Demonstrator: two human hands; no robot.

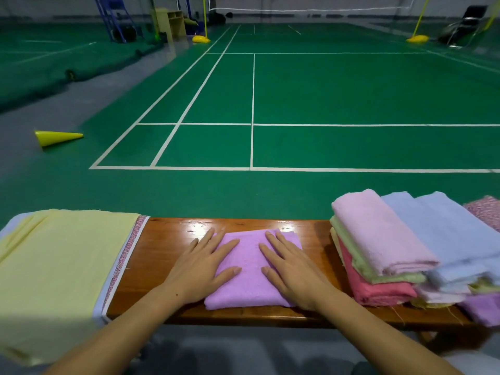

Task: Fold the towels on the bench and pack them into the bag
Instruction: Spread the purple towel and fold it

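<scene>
Mid glossy brown wooden surface (pixel 167 255): your left hand (pixel 198 269) and right hand (pixel 293 272) flat, fingers straight, gripping nothing, pressing folded lilac terry towel (pixel 250 269). Risk: lift carelessly, fold springs open. Stacked pastel towels (pixel 384 250) at right overhang edge; nudge could topple them.

Yellow cone (pixel 58 137) on side, green court (pixel 351 93).

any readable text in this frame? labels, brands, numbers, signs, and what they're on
None readable.
Purple towel under both hands: no tag or print showing.
Towel stack on the bench: no labels visible.
Yellow fabric at the left: patterned edge trim only, no lettering.
Yellow cone on the floor: plain.
Background furniture: too far and blurred to tell.
</scene>
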